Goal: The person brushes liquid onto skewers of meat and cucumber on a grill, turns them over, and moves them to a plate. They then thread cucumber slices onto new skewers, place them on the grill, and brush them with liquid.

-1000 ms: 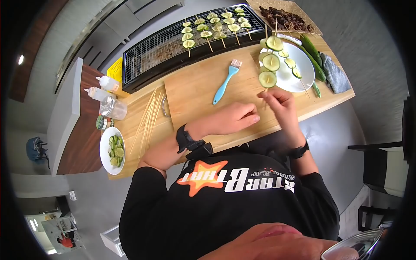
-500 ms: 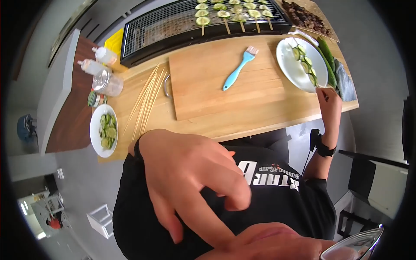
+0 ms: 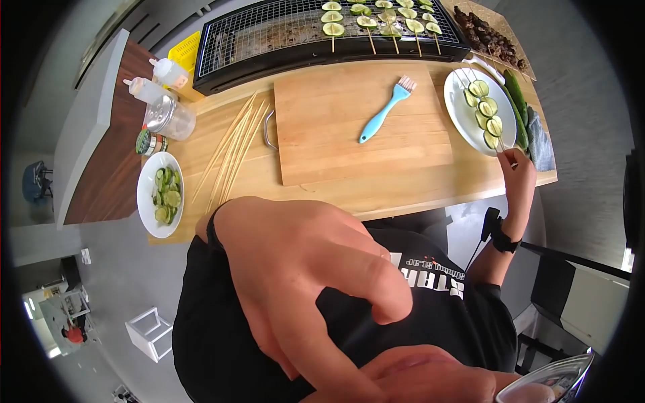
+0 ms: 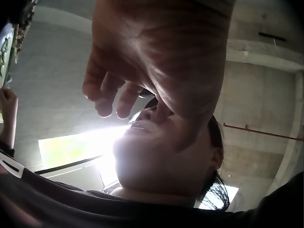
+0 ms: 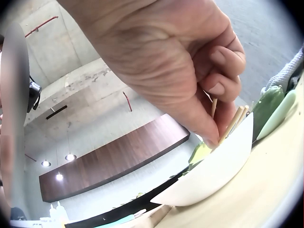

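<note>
My right hand (image 3: pixel 519 176) is at the near rim of a white oval plate (image 3: pixel 457 115), pinching the stick end of a cucumber skewer (image 3: pixel 494 126) between thumb and fingertips. Two threaded skewers of thin cucumber slices lie side by side on that plate. From the right wrist, stick ends (image 5: pixel 235 122) poke over the plate's rim beside the thumb and fingers. Large and close in the head view, my left hand (image 3: pixel 295 269) is raised near the face, holding nothing, its fingers loosely bent. The left wrist view has those fingers (image 4: pixel 128 99) hanging beside the mouth.
A blue brush (image 3: pixel 381 119) lies on the cutting board (image 3: pixel 329 134). Behind it is a grill (image 3: pixel 269 40) with several cucumber skewers. Bare sticks (image 3: pixel 232 148), a bowl (image 3: pixel 142 195) of slices and bottles (image 3: pixel 168 70) stand left; grilled meat (image 3: pixel 487 33) and whole cucumbers (image 3: pixel 516 94) are right.
The right hand has carried the held skewer rightward and down onto the plate, next to another one. The left hand has risen from above the board's near edge toward the face.
</note>
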{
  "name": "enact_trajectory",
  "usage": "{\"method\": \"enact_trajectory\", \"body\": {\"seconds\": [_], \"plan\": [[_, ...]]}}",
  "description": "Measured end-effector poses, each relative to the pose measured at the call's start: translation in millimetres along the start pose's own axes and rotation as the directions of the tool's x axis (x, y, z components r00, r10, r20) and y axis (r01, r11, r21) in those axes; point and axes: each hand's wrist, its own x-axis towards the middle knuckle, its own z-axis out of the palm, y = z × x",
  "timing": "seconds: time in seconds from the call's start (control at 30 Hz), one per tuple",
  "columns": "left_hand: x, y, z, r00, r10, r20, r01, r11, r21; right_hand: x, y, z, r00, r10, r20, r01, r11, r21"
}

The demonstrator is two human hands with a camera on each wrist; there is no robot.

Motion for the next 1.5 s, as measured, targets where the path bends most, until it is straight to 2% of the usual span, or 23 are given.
{"method": "enact_trajectory", "body": {"seconds": [0.13,0.2,0.23,0.3,0.4,0.43,0.5,0.53,0.57,0.6,0.63,0.73,0.83,0.93,1.0,1.03,1.1,1.13,1.27,1.37,1.47,1.5], "plan": [[-2.3,1.9,2.6,0.999,-0.02,-0.051,0.02,1.0,0.01,2.0,-0.2,1.1,1.0,0.021,-0.007,-0.021,0.999,-0.036],[-4.4,0.6,6.1,0.994,0.024,-0.107,-0.02,0.999,0.032,1.7,-1.0,-0.5,1.0,0.013,-0.013,-0.014,0.997,-0.076],[-6.2,-2.8,11.0,0.986,0.07,-0.155,-0.062,0.997,0.056,2.6,-2.7,-0.8,0.998,-0.013,-0.067,0.007,0.996,-0.089],[-8.6,-11.1,12.5,0.973,0.174,-0.151,-0.159,0.981,0.107,5.4,-10.5,-2.2,0.982,-0.067,-0.174,0.047,0.992,-0.118],[-5.7,-21.6,3.0,0.952,0.301,-0.05,-0.296,0.952,0.074,12.9,-53.0,-5.3,0.991,-0.065,-0.116,0.078,0.991,0.106],[-0.5,-21.5,1.0,0.946,0.319,-0.05,-0.32,0.948,-0.002,16.7,-60.6,2.7,0.984,-0.154,-0.088,0.172,0.952,0.252],[5.1,-13.1,-2.2,0.972,0.234,-0.03,-0.235,0.97,-0.053,20.1,-96.2,9.0,0.969,-0.238,0.068,0.194,0.9,0.39],[3.0,-1.7,-4.8,0.992,0.126,-0.015,-0.126,0.992,-0.024,28.1,-104.2,18.4,0.947,-0.284,0.148,0.204,0.891,0.406],[0.0,3.2,-7.9,0.997,0.071,0.004,-0.071,0.997,0.003,36.4,-112.1,33.4,0.924,-0.351,0.154,0.237,0.838,0.491],[-3.0,8.2,-11.0,1.0,0.015,0.023,-0.016,0.999,0.032,45.0,-125.7,41.6,0.9,-0.375,0.224,0.196,0.805,0.56],[-4.6,8.0,-19.0,0.998,0.014,0.054,-0.017,0.998,0.058,53.1,-138.9,55.3,0.873,-0.419,0.25,0.113,0.672,0.732],[-11.6,2.6,-35.9,0.998,-0.047,0.039,0.043,0.995,0.095,71.2,-177.5,74.8,0.84,-0.327,0.432,-0.232,0.502,0.833],[-12.7,3.5,-50.4,0.975,-0.221,-0.015,0.201,0.857,0.475,90.2,-193.8,110.6,0.796,-0.292,0.53,-0.467,0.262,0.845],[-18.4,-3.5,-50.8,0.902,-0.376,-0.212,0.407,0.575,0.71,106.2,-201.1,135.2,0.731,-0.27,0.626,-0.611,0.149,0.778],[-19.8,-8.1,-57.6,0.835,-0.455,-0.31,0.484,0.337,0.808,115.6,-202.7,148.0,0.69,-0.262,0.675,-0.668,0.128,0.733],[-21.3,-13.7,-60.7,0.805,-0.437,-0.402,0.547,0.282,0.788,118.9,-202.6,153.8,0.676,-0.275,0.684,-0.681,0.122,0.722],[-28.9,-24.7,-74.7,0.747,-0.463,-0.478,0.598,0.153,0.787,126.0,-201.1,168.0,0.647,-0.331,0.687,-0.696,0.112,0.709],[-31.9,-30.3,-82.7,0.716,-0.469,-0.517,0.62,0.087,0.78,124.8,-204.9,168.2,0.637,-0.312,0.705,-0.699,0.151,0.699],[-51.9,-65.9,-111.5,0.63,-0.393,-0.67,0.741,0.045,0.67,121.8,-214.6,178.2,0.653,-0.309,0.691,-0.675,0.175,0.717],[-69.6,-89.9,-125.8,0.517,-0.389,-0.762,0.826,-0.006,0.564,120.7,-219.9,184.0,0.636,-0.32,0.702,-0.679,0.199,0.706],[-86.8,-113.2,-133.2,0.468,-0.351,-0.811,0.874,0.049,0.483,115.4,-228.8,184.7,0.597,-0.359,0.718,-0.716,0.165,0.678],[-92.7,-120.4,-134.4,0.476,-0.33,-0.815,0.876,0.092,0.474,114.4,-231.8,185.7,0.599,-0.371,0.71,-0.716,0.147,0.682]]}}
